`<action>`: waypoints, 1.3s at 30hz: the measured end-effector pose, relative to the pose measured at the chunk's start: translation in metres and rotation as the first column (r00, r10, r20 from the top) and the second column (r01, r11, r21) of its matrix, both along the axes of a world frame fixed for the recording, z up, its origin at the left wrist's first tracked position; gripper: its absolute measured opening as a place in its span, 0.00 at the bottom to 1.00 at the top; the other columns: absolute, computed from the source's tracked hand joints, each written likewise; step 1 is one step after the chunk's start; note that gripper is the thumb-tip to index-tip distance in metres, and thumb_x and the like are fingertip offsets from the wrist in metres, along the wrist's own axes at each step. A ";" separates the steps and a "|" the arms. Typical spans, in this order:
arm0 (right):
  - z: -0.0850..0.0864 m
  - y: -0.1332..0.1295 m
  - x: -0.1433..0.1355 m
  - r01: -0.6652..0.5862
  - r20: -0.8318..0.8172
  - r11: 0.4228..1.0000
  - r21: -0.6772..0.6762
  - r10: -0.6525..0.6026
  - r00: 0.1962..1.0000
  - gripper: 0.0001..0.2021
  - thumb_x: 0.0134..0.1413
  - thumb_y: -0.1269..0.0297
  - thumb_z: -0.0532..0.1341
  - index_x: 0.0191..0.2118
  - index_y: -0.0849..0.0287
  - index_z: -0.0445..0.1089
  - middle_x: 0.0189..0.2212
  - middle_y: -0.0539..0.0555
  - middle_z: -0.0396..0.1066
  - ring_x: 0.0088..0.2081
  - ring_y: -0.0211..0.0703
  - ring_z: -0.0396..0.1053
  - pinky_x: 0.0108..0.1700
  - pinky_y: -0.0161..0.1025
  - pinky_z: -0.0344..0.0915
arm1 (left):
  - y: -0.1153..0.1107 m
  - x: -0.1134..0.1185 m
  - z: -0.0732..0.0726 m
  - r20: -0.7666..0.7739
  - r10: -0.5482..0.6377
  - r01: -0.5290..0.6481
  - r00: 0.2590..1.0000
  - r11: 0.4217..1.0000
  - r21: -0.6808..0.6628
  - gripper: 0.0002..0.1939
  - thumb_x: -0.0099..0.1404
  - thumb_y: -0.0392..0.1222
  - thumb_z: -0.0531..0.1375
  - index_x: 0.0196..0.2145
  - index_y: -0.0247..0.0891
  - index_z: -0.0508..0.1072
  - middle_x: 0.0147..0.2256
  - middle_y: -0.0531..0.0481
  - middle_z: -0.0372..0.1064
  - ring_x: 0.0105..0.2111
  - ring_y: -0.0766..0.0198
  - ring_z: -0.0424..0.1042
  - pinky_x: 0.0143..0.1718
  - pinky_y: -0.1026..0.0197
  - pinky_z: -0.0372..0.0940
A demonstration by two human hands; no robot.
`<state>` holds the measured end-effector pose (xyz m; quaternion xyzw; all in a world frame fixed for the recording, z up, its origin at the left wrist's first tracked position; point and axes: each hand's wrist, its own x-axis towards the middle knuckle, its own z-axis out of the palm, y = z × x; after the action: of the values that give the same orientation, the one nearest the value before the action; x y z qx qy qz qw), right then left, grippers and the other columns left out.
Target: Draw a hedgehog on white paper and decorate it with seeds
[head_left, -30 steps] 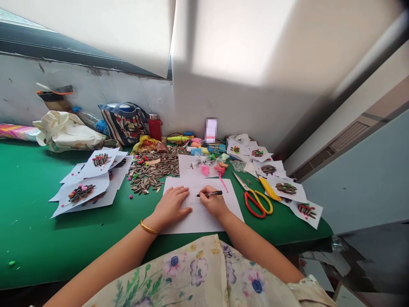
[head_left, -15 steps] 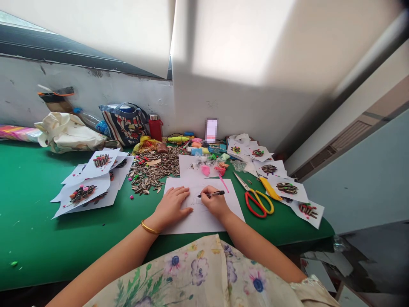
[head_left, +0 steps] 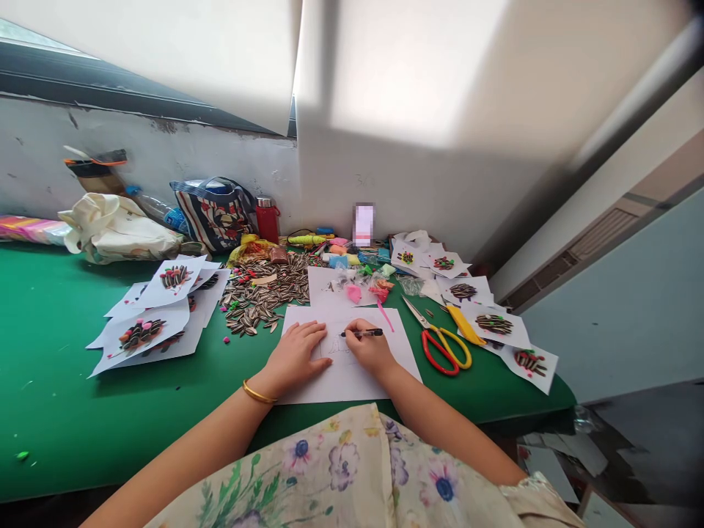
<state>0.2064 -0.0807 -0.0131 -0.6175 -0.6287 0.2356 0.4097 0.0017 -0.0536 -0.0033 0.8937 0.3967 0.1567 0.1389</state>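
Pen (head_left: 374, 333) sits in the right hand (head_left: 369, 352), whose grip is narrow, fingers closed round the barrel. Its long axis runs nearly crosswise, tip to the left, back end to the right, over the upper middle of the paper (head_left: 324, 389), which lies on the green surface (head_left: 209, 403). What counts, I judge, is tip against paper: the two are very close, but whether they touch I cannot tell. Faint lines (head_left: 337, 348) show just below the tip, between the hands. The left hand (head_left: 297, 353) rests flat on the paper's left part, fingers pointing forward, holding nothing. Scissors (head_left: 432, 327) lie right of the paper, apart from it, blades aimed away and leftward. Seeds (head_left: 258, 301) spread beyond the left hand.

No writing is readable: the lines are too faint, as is a scrawl (head_left: 364, 180) on the wall; the phone (head_left: 364, 224) is blurred, and the flask (head_left: 267, 221) shows no legible brand.
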 end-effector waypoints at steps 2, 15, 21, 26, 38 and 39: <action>0.000 0.001 0.001 0.004 -0.006 1.000 0.008 -0.004 1.000 0.07 0.52 0.66 0.55 0.30 0.55 0.70 0.26 0.48 0.71 0.29 0.41 0.67 0.33 0.37 0.61 | 0.000 0.000 0.000 0.000 -0.001 0.001 1.000 1.000 -0.002 0.30 0.58 0.51 0.64 0.57 0.41 0.69 0.61 0.44 0.63 0.62 0.48 0.58 0.65 0.42 0.46; 0.002 -0.001 0.001 -0.006 0.002 1.000 0.002 0.006 1.000 0.06 0.51 0.66 0.55 0.28 0.56 0.69 0.26 0.48 0.70 0.29 0.41 0.67 0.33 0.36 0.61 | 0.002 -0.001 -0.003 0.010 -0.005 0.006 1.000 1.000 -0.006 0.30 0.58 0.52 0.64 0.58 0.42 0.69 0.61 0.44 0.62 0.63 0.48 0.57 0.65 0.42 0.46; 0.000 -0.001 0.003 0.011 -0.039 1.000 0.012 -0.010 0.999 0.06 0.50 0.66 0.55 0.28 0.56 0.69 0.25 0.48 0.69 0.29 0.41 0.66 0.32 0.36 0.61 | 0.002 -0.002 -0.005 -0.001 -0.005 0.005 1.000 1.000 -0.005 0.30 0.59 0.51 0.64 0.58 0.42 0.68 0.62 0.44 0.62 0.63 0.48 0.57 0.66 0.42 0.45; 0.002 -0.002 0.001 -0.001 -0.005 1.000 -0.002 0.001 1.000 0.06 0.51 0.66 0.55 0.28 0.55 0.69 0.25 0.48 0.70 0.29 0.41 0.66 0.33 0.36 0.60 | 0.002 -0.001 -0.004 -0.001 -0.006 0.006 1.000 1.000 -0.008 0.30 0.58 0.51 0.64 0.58 0.42 0.68 0.62 0.44 0.62 0.63 0.48 0.57 0.66 0.42 0.45; -0.003 0.000 0.003 0.001 -0.045 1.000 -0.001 -0.001 0.999 0.06 0.49 0.67 0.55 0.27 0.55 0.68 0.24 0.48 0.69 0.28 0.41 0.66 0.32 0.36 0.60 | 0.000 -0.002 -0.002 0.017 -0.004 0.004 1.000 1.000 -0.004 0.30 0.58 0.51 0.64 0.57 0.42 0.69 0.61 0.44 0.63 0.63 0.49 0.58 0.66 0.43 0.45; -0.004 0.000 0.003 0.001 -0.048 1.000 -0.002 -0.001 0.999 0.06 0.49 0.67 0.55 0.27 0.55 0.68 0.24 0.48 0.69 0.28 0.41 0.66 0.32 0.36 0.60 | 0.000 -0.002 -0.002 0.013 -0.005 0.005 1.000 1.000 -0.003 0.30 0.58 0.51 0.64 0.57 0.42 0.69 0.61 0.44 0.63 0.63 0.49 0.58 0.65 0.43 0.46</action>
<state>0.2098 -0.0806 -0.0167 -0.6124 -0.6183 0.2506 0.4241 -0.0003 -0.0532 -0.0053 0.8936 0.3937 0.1614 0.1430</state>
